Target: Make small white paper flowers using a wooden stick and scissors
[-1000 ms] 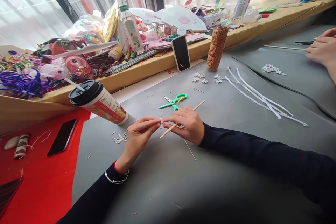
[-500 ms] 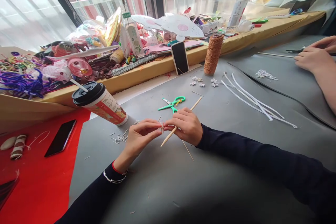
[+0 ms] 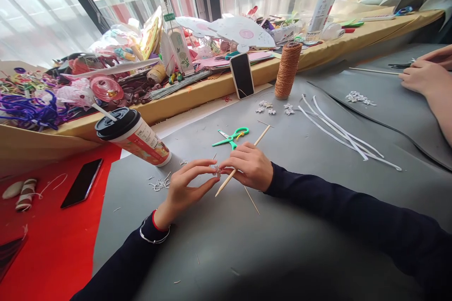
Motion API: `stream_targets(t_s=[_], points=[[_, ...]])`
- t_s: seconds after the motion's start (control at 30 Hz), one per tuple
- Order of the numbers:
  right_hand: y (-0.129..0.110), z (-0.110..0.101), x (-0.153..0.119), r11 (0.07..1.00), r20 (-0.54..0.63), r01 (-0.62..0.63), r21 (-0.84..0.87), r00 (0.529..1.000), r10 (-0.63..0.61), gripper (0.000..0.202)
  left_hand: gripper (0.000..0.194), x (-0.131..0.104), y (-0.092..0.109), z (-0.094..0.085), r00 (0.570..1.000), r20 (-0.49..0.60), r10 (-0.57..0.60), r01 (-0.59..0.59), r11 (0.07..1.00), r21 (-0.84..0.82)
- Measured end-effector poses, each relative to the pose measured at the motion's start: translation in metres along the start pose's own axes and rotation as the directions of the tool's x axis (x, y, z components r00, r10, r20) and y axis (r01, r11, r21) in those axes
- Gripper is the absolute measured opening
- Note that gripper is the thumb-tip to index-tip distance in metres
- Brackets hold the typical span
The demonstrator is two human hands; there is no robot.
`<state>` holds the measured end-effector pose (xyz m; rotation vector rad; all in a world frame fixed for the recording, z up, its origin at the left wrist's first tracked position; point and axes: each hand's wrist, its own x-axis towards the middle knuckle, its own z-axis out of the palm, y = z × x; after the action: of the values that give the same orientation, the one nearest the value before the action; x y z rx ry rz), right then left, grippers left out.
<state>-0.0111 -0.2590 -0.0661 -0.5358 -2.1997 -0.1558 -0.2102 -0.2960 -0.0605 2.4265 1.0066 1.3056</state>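
Note:
Between the fingertips of both my hands is a small white piece that looks like knotted cord. My left hand pinches it between thumb and fingers from the left. From the right, the fingertips of my right hand grip it too, and a pointed wooden stick is tucked through that hand, its tip angled down left. Just beyond lie green-handled scissors. White cord scraps are scattered left of my left hand, and a thin stick lies below my right hand.
A lidded paper cup stands at left, near a dark phone on red cloth. Further back are a brown cord spool, small white knotted pieces and white cords. Another person's hands work at far right.
My left fingers have spread slightly around the small white piece, which has shifted a little between the fingertips. The wooden stick stays in my right hand. The view has moved slightly.

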Motion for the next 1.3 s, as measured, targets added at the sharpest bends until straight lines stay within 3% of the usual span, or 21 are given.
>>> stream_targets(t_s=[0.13,0.33,0.5,0.67,0.93,1.1,1.3], points=[[0.002,0.002,-0.002,1.000,0.092,-0.001,0.009,0.996,0.000,0.020,0.029,-0.003,-0.003,0.002,0.991,0.064,0.117,-0.123,0.987,0.103],[0.006,0.005,-0.007,0.998,0.191,0.002,0.063,0.982,-0.014,0.018,0.020,-0.005,-0.004,0.002,0.985,0.158,0.062,-0.086,0.986,0.144],[0.007,0.001,-0.007,0.988,0.234,0.004,0.157,0.971,-0.041,0.021,0.024,-0.005,-0.004,0.002,0.969,0.206,0.133,-0.163,0.978,0.132],[0.008,0.000,-0.007,0.974,0.279,-0.022,0.224,0.959,-0.042,0.031,0.026,-0.004,-0.006,0.000,0.968,0.202,0.152,-0.185,0.971,0.155],[0.012,0.001,-0.009,0.980,0.304,0.006,0.199,0.950,-0.068,0.033,0.025,-0.004,-0.004,0.000,0.967,0.236,0.099,-0.115,0.992,0.058],[0.012,-0.001,-0.008,0.976,0.284,0.019,0.217,0.955,-0.082,0.026,0.029,-0.003,-0.003,-0.001,0.978,0.198,0.060,-0.062,0.998,0.006],[0.012,-0.001,-0.008,0.981,0.274,0.060,0.185,0.955,-0.110,0.022,0.028,-0.003,-0.005,-0.002,0.983,0.166,0.083,-0.083,0.997,-0.008]])
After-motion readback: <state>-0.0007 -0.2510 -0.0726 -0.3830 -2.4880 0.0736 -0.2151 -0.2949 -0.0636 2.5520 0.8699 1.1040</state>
